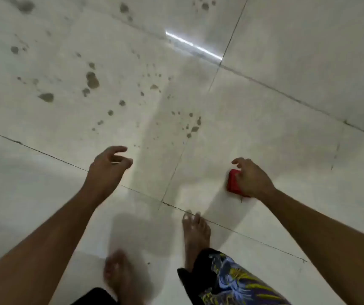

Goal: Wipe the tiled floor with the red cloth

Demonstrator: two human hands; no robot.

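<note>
Red cloth (233, 182) sits bunched under your right hand (252, 179), which is clasped over it down near the tiled floor (286, 62); whether it presses on the tile you can't quite tell. Your left hand (108, 166) hangs empty, fingers loosely spread. The dark spots (92, 80) lie ahead and to the left, well apart from the cloth. Flatten the cloth, press evenly, and sweep toward those marks in overlapping strokes, minding your bare feet (195, 234).
</note>
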